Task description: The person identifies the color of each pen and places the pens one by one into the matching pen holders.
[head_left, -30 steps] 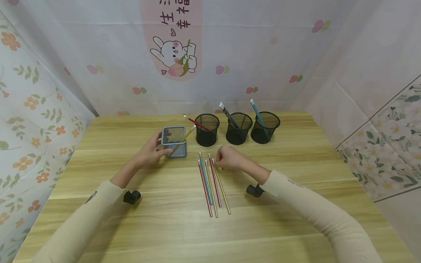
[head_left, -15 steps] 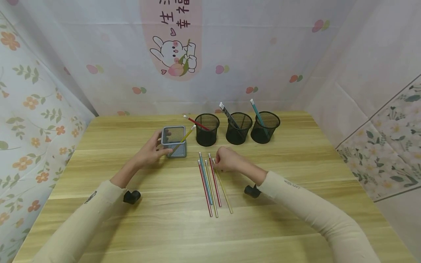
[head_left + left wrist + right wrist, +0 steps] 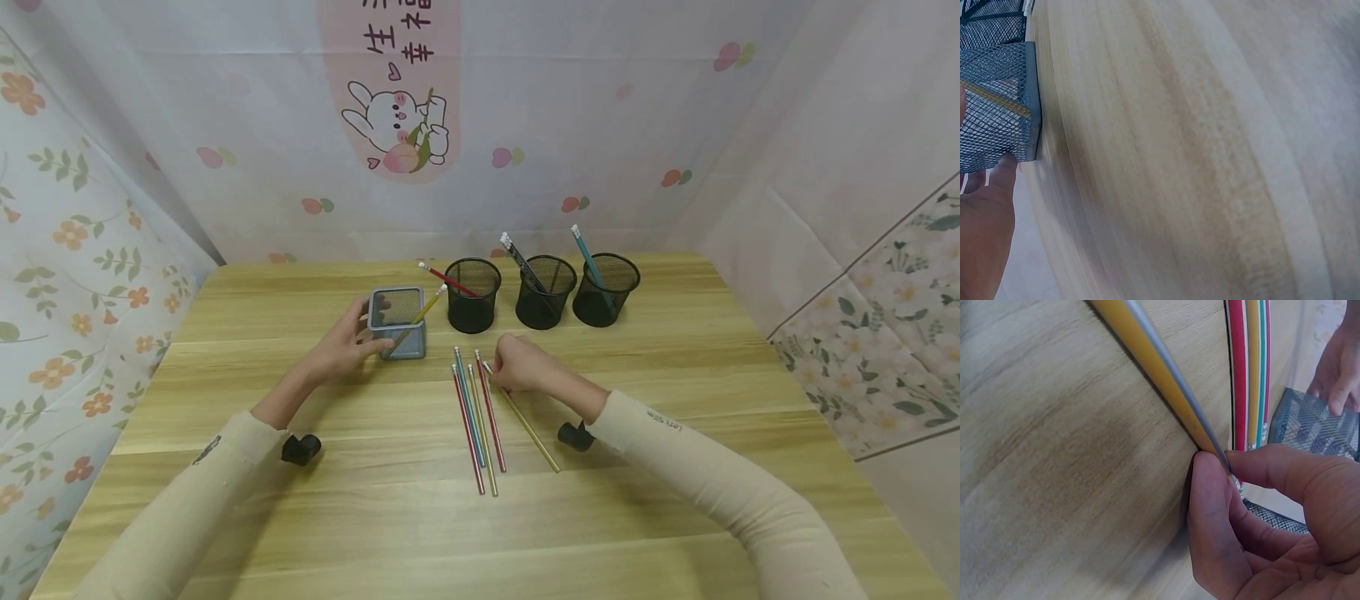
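My left hand [image 3: 339, 343] grips a grey square mesh pen holder [image 3: 407, 348], thumb on its front and fingers round the far left side. One yellow pencil [image 3: 429, 307] leans inside it. With thumb and forefinger, my right hand [image 3: 522, 363] pinches another yellow pencil [image 3: 536, 438] close to its white eraser end. In the right wrist view that pencil [image 3: 1160, 372] slants away from the fingertips, low over the wood. Just left of it lie several pencils side by side: a red one [image 3: 493, 429], a yellow one [image 3: 486, 437], a blue one [image 3: 472, 412] and another red one [image 3: 467, 433].
Three round black mesh cups stand along the back: the left cup [image 3: 471, 318] with a red pencil [image 3: 442, 277], the middle cup [image 3: 536, 315] with black pencils [image 3: 519, 260], the right cup [image 3: 595, 311] with blue pencils [image 3: 585, 252]. A patterned curtain [image 3: 562, 108] hangs behind the table.
The pinched yellow pencil has swung its lower end to the right, away from the row of pencils. My left hand and the pen holder stay put.
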`<state>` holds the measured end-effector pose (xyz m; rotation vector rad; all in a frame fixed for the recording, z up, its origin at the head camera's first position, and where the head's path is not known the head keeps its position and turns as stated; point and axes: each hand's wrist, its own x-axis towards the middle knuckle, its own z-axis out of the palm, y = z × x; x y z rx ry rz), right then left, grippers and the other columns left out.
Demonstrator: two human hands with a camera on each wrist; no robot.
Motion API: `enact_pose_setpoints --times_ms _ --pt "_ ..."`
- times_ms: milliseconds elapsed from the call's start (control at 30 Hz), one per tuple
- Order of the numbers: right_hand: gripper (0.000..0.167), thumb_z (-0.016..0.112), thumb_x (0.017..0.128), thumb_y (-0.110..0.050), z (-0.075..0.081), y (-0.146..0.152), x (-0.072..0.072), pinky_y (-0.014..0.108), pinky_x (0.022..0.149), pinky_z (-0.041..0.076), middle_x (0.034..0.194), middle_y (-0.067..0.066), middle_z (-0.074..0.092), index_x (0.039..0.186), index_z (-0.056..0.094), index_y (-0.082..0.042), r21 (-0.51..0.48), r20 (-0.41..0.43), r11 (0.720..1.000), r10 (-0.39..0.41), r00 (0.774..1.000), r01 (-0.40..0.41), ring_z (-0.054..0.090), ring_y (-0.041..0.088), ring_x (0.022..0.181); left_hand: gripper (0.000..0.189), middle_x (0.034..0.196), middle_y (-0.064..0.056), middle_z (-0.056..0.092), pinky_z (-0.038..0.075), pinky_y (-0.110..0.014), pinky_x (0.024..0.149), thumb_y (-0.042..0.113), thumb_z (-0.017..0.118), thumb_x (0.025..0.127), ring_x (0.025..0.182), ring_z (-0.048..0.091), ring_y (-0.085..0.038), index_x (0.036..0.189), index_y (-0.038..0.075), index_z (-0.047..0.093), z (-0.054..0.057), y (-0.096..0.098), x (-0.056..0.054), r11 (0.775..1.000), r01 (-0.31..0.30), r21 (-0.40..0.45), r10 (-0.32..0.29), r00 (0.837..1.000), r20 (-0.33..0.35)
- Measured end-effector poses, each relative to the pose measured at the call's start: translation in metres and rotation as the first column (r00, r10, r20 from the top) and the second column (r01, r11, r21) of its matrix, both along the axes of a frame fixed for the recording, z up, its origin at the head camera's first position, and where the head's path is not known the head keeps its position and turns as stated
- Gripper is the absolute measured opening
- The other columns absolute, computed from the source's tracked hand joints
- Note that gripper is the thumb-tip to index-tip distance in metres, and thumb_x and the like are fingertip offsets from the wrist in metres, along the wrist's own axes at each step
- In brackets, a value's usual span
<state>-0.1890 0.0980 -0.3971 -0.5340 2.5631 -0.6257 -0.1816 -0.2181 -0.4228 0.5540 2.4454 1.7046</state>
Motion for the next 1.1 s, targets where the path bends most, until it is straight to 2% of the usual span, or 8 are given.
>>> enact_pose_setpoints --times_ms 400,567,800,933,1033,1100 --pt "0.022 0.07 0.091 -0.004 -0.001 0.003 -0.003 0.025 0.053 0.05 0.059 0.006 0.065 0.069 0.07 -0.004 -0.016 0.005 1.0 0.024 1.0 -0.024 0.067 0.019 0.052 0.068 0.153 -0.028 0.029 0.036 -0.056 0.111 -0.007 0.065 0.097 0.142 0.029 -0.051 0.151 -0.006 0.024 -0.001 0.0 -0.001 1.0 -0.012 0.003 0.012 1.0 0.024" --pt "0.021 0.069 0.09 -0.004 -0.001 0.007 -0.006 0.026 0.054 0.055 0.062 0.006 0.066 0.069 0.071 -0.005 -0.058 0.044 0.998 0.028 0.999 -0.025 0.068 0.019 0.054 0.068 0.153 -0.026 0.03 0.035 -0.056 0.112 -0.006 0.065 0.097 0.142 0.029 -0.05 0.151 -0.005 0.024 -0.001 0.001 -0.002 1.0 -0.01 0.011 0.009 1.0 0.028" --pt "0.016 0.066 0.091 -0.001 0.003 0.015 -0.009 0.032 0.057 0.06 0.064 0.008 0.066 0.075 0.07 -0.001 -0.17 0.121 0.984 0.065 0.99 -0.044 0.07 0.024 0.057 0.068 0.153 -0.028 0.029 0.035 -0.056 0.111 -0.006 0.064 0.097 0.141 0.029 -0.051 0.151 -0.006 0.023 -0.003 -0.001 0.0 1.0 -0.009 -0.002 0.009 1.0 0.028" --pt "0.014 0.066 0.093 -0.004 0.012 0.019 -0.013 0.031 0.06 0.059 0.062 0.007 0.066 0.081 0.071 0.0 -0.198 0.091 0.979 0.074 0.993 -0.055 0.07 0.026 0.058 0.069 0.153 -0.028 0.029 0.035 -0.056 0.111 -0.006 0.064 0.097 0.142 0.029 -0.051 0.152 -0.006 0.022 -0.003 -0.001 0.0 1.0 -0.008 0.0 0.008 1.0 0.022" --pt "0.011 0.066 0.093 -0.006 0.022 0.021 -0.017 0.032 0.066 0.058 0.069 0.005 0.068 0.086 0.073 0.0 -0.238 0.036 0.97 0.07 0.997 -0.059 0.07 0.023 0.063 0.068 0.153 -0.028 0.029 0.035 -0.057 0.112 -0.006 0.064 0.097 0.142 0.029 -0.051 0.152 -0.006 0.023 -0.003 -0.001 -0.001 1.0 -0.004 0.004 0.004 1.0 0.014" --pt "0.01 0.066 0.093 -0.006 0.029 0.022 -0.019 0.033 0.071 0.058 0.076 0.004 0.069 0.089 0.073 -0.001 -0.292 -0.005 0.954 0.074 0.997 -0.073 0.069 0.021 0.069 0.068 0.152 -0.028 0.029 0.035 -0.057 0.112 -0.006 0.064 0.097 0.141 0.029 -0.051 0.151 -0.006 0.023 -0.002 0.0 -0.001 1.0 -0.003 0.006 0.003 1.0 0.012"
